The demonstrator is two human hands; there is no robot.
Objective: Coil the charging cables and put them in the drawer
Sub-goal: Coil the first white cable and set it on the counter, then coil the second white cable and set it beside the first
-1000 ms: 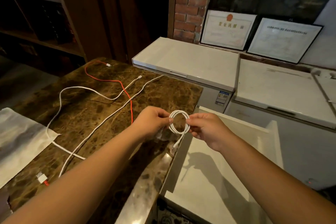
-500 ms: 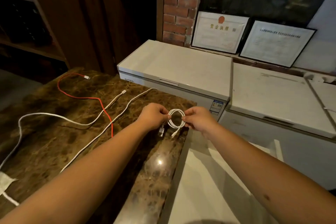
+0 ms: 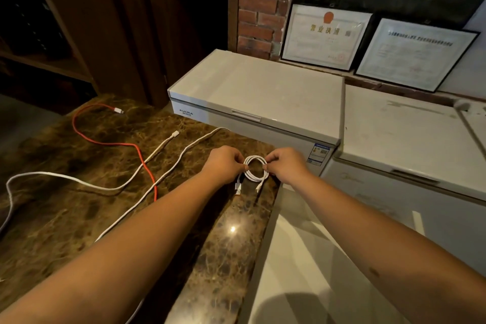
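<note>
**Coiled white cable pinched between both hands at the counter's edge**

A brown marble counter (image 3: 79,218) fills the left of the view, with two white chest freezers (image 3: 257,95) set behind it and a pale drawer (image 3: 302,271) seen open at its right side. Across the counter, two loose white cables (image 3: 163,181) and an orange cable (image 3: 110,143) are spread uncoiled. Over the counter's far right corner, a small coiled white cable (image 3: 254,169) is held: its left side is pinched by the closed fingers of the left hand (image 3: 223,163), its right side by those of the right hand (image 3: 286,163). Two plugs are left dangling below the coil.
</note>
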